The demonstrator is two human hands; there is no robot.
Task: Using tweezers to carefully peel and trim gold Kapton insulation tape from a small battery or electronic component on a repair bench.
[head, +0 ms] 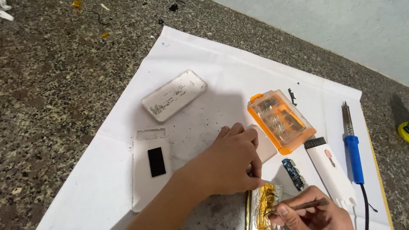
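My left hand [230,164] rests on the white sheet [213,72], its fingertips pinching the top edge of a silver pack covered in gold tape [264,200]. My right hand [309,213] grips a thin brown-handled tool [304,205] whose tip touches the gold tape. A small blue circuit board [292,173] lies just right of the pack. A white flat cover with a black square patch [149,174] lies to the left of my left forearm. A pale panel [266,149] sticks out from under my left fingers.
A white shell half [174,95] lies further back on the sheet. An orange screwdriver-bit case [281,121], a white brush tool [330,170] and a blue-handled soldering iron [352,145] sit to the right. Speckled stone floor [55,85] surrounds the sheet.
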